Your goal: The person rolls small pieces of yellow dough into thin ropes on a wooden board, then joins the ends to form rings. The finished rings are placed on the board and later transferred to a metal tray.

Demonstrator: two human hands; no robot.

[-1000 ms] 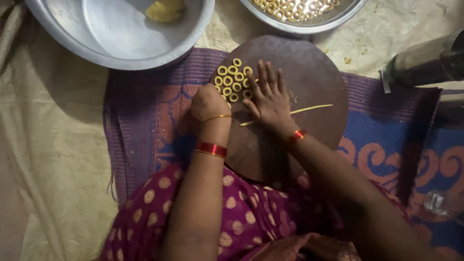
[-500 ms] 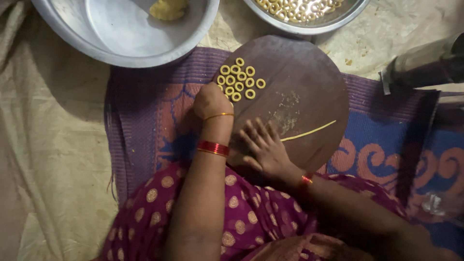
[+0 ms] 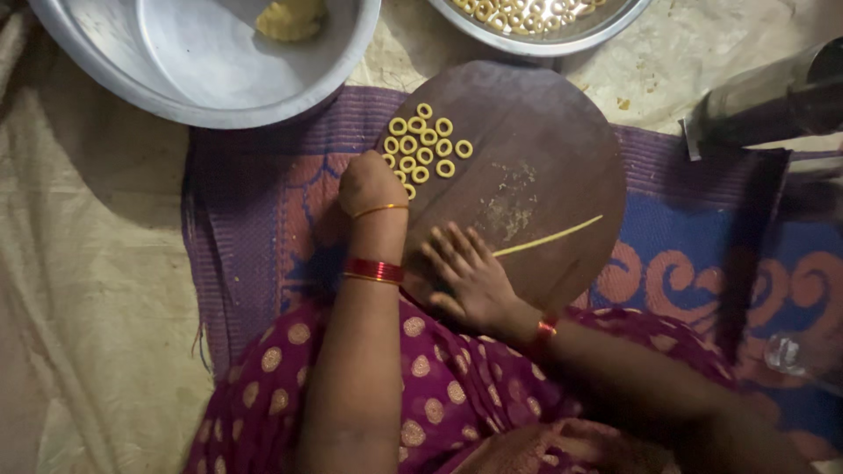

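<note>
From the head camera I'm looking straight down on a round dark wooden board (image 3: 544, 132) lying on a purple and blue patterned mat (image 3: 255, 202) on the floor; the left hand (image 3: 369, 182) is curled into a loose fist at the board's left edge, touching the near side of a cluster of small yellow dough rings (image 3: 426, 145), though I cannot tell whether anything is pinched inside it; the right hand (image 3: 470, 276) lies flat and spread, palm down, fingers (image 3: 457, 241) apart, on the board's near edge, gripping nothing; just beside its fingertips a thin yellow dough strand (image 3: 549, 237) runs slanting up towards the right across the board, and I can't make out whether the fingers actually touch its end; a patch of pale crumbs (image 3: 509, 197) sits mid-board between rings and strand; beyond the board, top left, a large steel bowl (image 3: 132, 70) holds a yellow dough lump (image 3: 290, 17); top centre, a steel plate (image 3: 606, 22) carries more finished rings (image 3: 518, 13); a metal cylinder (image 3: 764, 101) lies at the right edge.
</note>
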